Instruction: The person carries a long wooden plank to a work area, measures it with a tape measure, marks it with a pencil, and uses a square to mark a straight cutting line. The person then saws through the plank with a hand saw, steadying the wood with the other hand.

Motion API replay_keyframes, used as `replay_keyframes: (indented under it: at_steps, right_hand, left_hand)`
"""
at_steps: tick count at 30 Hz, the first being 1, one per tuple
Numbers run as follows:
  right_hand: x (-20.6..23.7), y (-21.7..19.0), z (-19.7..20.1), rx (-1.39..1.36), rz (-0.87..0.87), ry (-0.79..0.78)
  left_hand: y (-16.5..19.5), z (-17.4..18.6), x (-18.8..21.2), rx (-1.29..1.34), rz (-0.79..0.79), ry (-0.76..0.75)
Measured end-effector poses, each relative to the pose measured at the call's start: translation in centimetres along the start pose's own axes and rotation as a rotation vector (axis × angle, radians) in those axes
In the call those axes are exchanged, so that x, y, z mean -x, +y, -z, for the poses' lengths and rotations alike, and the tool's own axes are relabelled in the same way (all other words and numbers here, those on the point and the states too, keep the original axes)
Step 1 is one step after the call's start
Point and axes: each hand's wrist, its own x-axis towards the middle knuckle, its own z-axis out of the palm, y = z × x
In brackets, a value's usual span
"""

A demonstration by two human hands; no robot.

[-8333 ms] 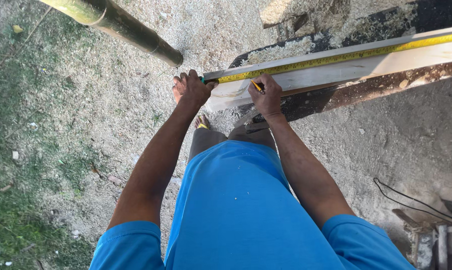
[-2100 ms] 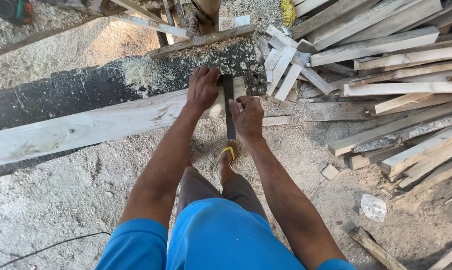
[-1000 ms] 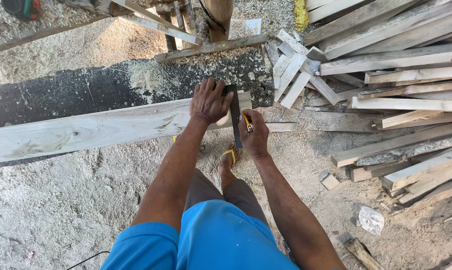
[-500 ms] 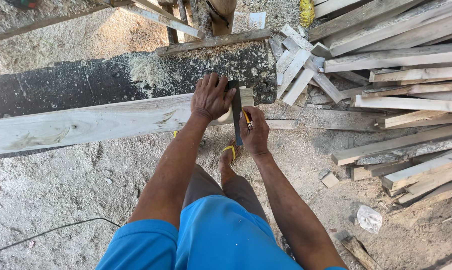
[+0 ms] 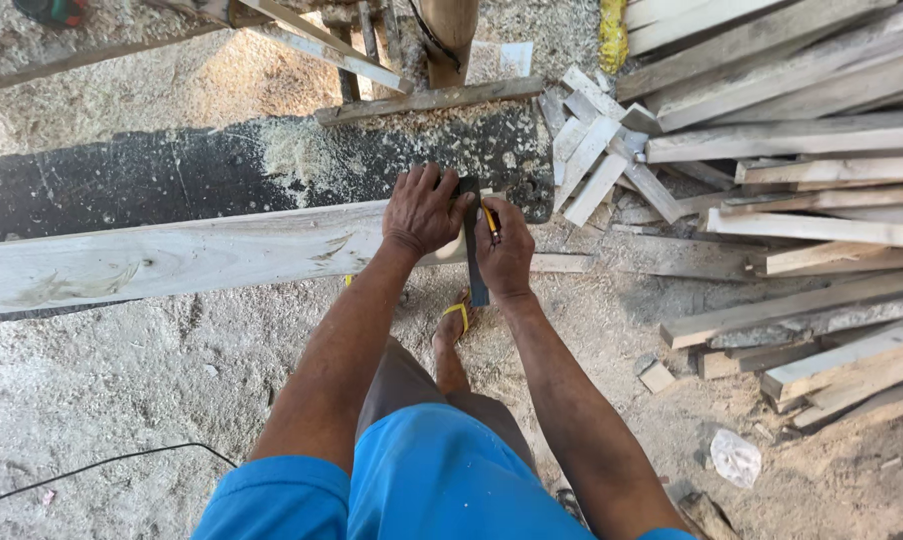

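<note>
A long pale wooden plank point(image 5: 171, 255) runs across the view from the left edge toward the middle, its long axis crosswise to the person's body, and it ends right where both hands work. It rests over a dark, sawdust-strewn slab point(image 5: 221, 165) that serves as the bench. The plank's near end lies straight ahead of the person, just beyond the sandalled foot point(image 5: 455, 325); the rest of its length stretches away to the person's left, so the left arm is the one reaching over the wood.

To the right, a heap of sawn timber offcuts point(image 5: 771, 200) lies loose on the sandy ground point(image 5: 101, 390), well apart from the plank's end. A thin black cable point(image 5: 91, 468) trails over the ground at lower left.

A dark try square point(image 5: 474, 255) lies across the plank's end at a right angle to the plank's length, its lower part hanging past the near edge toward the foot.

The left hand point(image 5: 423, 208) lies flat, fingers spread, pressing on the plank and against the left side of the square. The right hand point(image 5: 505, 252) is closed around a yellow pencil point(image 5: 489, 218), its tip pointing at the wood just beside the square's right edge. The two hands sit close together, with only the square between them.
</note>
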Motion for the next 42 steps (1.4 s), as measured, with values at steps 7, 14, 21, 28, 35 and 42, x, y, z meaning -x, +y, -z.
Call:
replay_keyframes:
  at_steps: [7,14,21,28,35,42]
  right_hand:
    - [1.4,0.2,0.1,-0.074,-0.156,-0.097]
    - [6.3,-1.6,4.0,-0.054,-0.075,-0.091]
    - [7.5,-1.8,5.2,0.033,-0.144,-0.136]
    - [-1.7,-2.7,5.7,-0.253,-0.206,-0.247]
    - [-9.3,-4.5,5.2,-0.137,-0.179,-0.607]
    - [-12.8,-3.9,3.8,0.067,0.052,-0.931]
  left_hand:
    - [0.1,0.1,0.3,0.004,0.018,-0.031]
    - [0.4,0.4,0.3,0.004,0.0,0.005]
    - [0.4,0.9,0.5,0.042,-0.008,0.049]
    - [0.6,4.2,1.2,0.125,0.022,0.126]
    - [0.8,7.4,3.1,0.291,0.529,0.212]
    - [2.4,7.3,6.8,0.242,0.791,0.259]
